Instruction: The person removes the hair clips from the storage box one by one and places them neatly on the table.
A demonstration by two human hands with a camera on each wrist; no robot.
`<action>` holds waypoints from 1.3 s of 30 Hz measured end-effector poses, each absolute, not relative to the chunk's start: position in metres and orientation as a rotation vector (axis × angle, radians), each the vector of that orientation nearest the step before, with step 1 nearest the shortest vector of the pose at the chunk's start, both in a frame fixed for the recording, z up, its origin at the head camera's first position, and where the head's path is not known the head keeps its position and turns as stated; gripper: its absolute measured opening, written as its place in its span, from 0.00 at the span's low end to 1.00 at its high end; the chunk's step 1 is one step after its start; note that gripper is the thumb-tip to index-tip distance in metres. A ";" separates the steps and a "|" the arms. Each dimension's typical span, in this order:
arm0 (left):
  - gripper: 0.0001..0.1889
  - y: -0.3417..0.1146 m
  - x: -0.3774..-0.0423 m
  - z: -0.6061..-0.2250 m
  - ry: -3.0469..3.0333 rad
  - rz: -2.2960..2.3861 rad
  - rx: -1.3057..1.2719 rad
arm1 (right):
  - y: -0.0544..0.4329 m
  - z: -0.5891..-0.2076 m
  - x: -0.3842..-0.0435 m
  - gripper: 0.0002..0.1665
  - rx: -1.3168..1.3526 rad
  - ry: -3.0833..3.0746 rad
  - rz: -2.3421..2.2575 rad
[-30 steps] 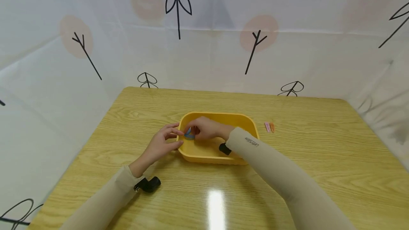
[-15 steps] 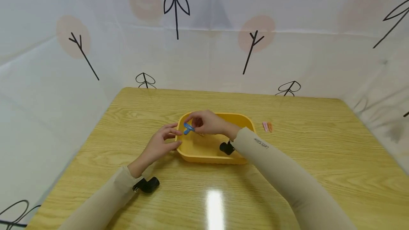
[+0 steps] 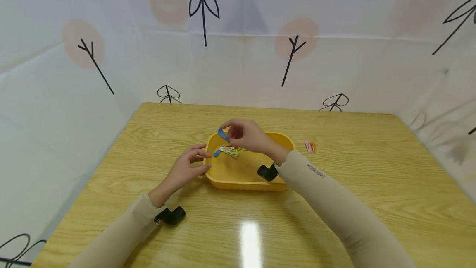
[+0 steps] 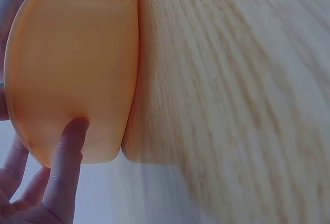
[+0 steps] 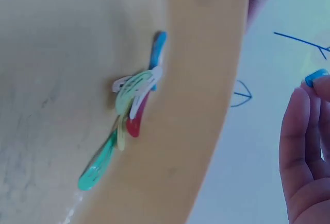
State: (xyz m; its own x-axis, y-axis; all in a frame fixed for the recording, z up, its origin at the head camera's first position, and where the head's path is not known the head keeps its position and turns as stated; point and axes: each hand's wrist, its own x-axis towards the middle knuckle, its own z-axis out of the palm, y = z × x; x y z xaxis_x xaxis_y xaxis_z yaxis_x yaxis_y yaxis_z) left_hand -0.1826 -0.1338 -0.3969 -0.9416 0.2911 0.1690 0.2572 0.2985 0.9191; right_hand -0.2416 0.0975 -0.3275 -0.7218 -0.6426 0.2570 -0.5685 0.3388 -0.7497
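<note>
A yellow plastic bin stands on the wooden table. At its left end my left hand holds the rim, the thumb against the outer wall in the left wrist view and other fingers reaching over the edge. Above the bin's far left part, my right hand pinches a blue snap hair clip between thumb and fingers. Below it, inside the bin, lies a loose pile of hair clips. The right wrist view shows a blue clip, a teal clip, a red one and pale ones overlapping.
A pink hair clip and an orange hair clip lie side by side on the table, right of the bin. A patterned white cloth hangs behind the table. Each wrist wears a black camera.
My right hand has risen from inside the bin, bringing up the blue hair clip and uncovering the pile beneath. The left hand stays at the bin's left end.
</note>
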 end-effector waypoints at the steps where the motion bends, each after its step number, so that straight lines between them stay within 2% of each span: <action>1: 0.14 -0.134 -0.183 -0.397 2.509 1.768 0.527 | 0.098 -0.326 -0.241 0.20 -1.123 2.505 -1.368; 23: 0.14 -0.134 -0.183 -0.398 2.530 1.731 0.501 | 0.135 -0.313 -0.227 0.21 -0.927 2.592 -1.605; 31: 0.14 -0.130 -0.177 -0.388 2.513 1.737 0.497 | 0.143 -0.292 -0.203 0.21 -0.855 2.635 -1.605; 35: 0.13 -0.125 -0.167 -0.369 2.515 1.724 0.483 | 0.154 -0.307 -0.213 0.21 -0.854 2.645 -1.626; 39: 0.13 -0.129 -0.172 -0.380 2.513 1.730 0.490 | 0.164 -0.320 -0.220 0.21 -0.839 2.650 -1.644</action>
State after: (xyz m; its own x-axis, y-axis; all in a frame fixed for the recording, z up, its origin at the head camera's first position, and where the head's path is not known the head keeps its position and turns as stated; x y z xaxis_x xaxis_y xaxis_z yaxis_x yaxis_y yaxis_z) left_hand -0.1720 -0.1293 -0.3803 -0.9484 0.2865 0.1355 0.2290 0.3236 0.9181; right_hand -0.2203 0.1644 -0.3196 -0.8615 -0.3809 0.3359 -0.4701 0.3479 -0.8112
